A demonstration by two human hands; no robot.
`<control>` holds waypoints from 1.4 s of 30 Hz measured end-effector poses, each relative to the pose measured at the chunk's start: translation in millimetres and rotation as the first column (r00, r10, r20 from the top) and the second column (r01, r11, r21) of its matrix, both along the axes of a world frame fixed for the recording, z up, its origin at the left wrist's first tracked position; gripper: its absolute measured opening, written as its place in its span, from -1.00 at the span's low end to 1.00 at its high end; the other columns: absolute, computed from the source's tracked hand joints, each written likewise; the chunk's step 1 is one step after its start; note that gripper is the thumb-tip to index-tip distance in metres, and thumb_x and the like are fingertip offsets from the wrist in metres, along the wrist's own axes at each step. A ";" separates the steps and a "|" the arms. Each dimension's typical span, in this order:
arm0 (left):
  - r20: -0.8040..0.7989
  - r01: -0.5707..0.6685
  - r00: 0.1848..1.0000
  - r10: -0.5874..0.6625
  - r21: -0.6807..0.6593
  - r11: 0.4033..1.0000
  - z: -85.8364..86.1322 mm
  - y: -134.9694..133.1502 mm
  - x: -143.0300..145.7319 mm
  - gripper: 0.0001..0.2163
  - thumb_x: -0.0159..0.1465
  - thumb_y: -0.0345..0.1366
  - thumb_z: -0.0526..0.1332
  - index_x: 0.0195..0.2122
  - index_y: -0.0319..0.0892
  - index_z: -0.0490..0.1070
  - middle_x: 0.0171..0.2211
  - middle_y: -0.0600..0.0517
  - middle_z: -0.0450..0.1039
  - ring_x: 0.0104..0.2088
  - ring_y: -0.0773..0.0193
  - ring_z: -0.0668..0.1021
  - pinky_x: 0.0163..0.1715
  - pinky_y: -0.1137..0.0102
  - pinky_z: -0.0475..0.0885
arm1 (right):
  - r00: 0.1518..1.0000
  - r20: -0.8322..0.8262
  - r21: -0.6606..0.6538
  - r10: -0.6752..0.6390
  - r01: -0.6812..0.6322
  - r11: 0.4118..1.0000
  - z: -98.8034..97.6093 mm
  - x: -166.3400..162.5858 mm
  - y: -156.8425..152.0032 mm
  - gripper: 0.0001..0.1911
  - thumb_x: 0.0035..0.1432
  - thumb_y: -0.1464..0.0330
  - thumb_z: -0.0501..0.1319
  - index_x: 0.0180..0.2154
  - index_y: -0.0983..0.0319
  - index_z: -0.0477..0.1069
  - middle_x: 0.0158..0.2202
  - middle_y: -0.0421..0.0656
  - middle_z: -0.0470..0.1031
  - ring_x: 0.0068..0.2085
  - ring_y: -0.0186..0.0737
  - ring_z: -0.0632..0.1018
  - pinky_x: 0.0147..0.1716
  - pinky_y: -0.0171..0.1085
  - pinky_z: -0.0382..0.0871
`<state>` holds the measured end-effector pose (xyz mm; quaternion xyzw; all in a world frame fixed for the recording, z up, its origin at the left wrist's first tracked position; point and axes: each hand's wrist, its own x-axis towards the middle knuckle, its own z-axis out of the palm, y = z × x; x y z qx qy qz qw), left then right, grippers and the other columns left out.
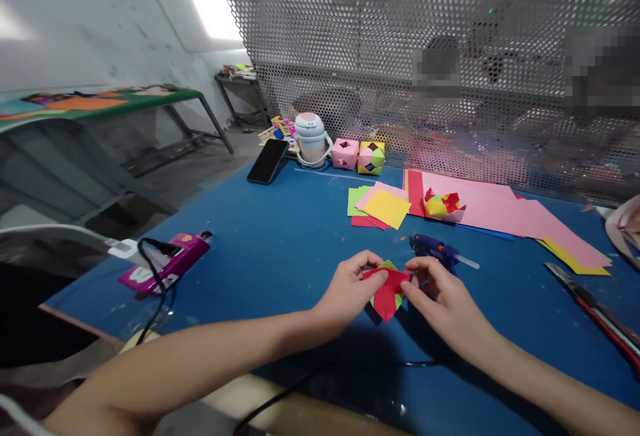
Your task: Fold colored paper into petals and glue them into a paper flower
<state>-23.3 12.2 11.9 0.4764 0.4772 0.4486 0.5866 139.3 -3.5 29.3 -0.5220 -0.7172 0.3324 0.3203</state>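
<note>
Between my two hands is a small folded paper piece (387, 297), red on the near side with green showing at its edges. My left hand (354, 289) pinches its left side, thumb lying on the red face. At the right corner, the thumb and fingers of my right hand (440, 296) close on the same piece. Just behind my right hand lies a dark blue glue gun (433, 247) with a clear glue stick poking out of it. A part-built red and yellow folded paper shape (443, 204) sits farther back on pink sheets.
Small coloured squares (387, 208) and large pink sheets (490, 206) lie behind. Two folded paper cubes (345, 154), a flask (311, 139) and a phone (269, 161) stand at the back. A utility knife (595, 316) is right, a purple power strip (167, 264) left.
</note>
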 end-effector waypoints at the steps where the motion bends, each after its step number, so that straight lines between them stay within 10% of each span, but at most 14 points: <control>1: 0.004 0.008 1.000 -0.007 -0.005 1.000 1.3 -1.0 0.2 -0.90 0.01 -0.32 0.21 -0.49 -0.23 0.31 -0.56 0.15 0.31 -0.54 0.43 0.36 -0.50 0.52 0.26 | 0.999 -0.054 -0.027 0.004 -0.006 1.000 -4.4 -5.1 3.5 -0.81 0.11 0.26 0.09 -0.26 0.22 0.28 -0.44 -0.20 0.39 -0.46 -0.33 0.41 -0.50 -0.37 0.32; 42: -0.103 0.148 0.984 -0.144 0.031 0.989 0.7 4.5 -5.0 -0.92 0.06 -0.36 0.15 -0.43 -0.24 0.38 -0.50 0.11 0.37 -0.47 0.41 0.39 -0.44 0.52 0.28 | 0.985 -0.165 0.102 -0.040 0.057 0.993 -27.4 -15.4 11.6 -0.96 0.06 0.39 0.12 -0.38 0.23 0.29 -0.46 -0.22 0.37 -0.44 -0.34 0.42 -0.45 -0.37 0.32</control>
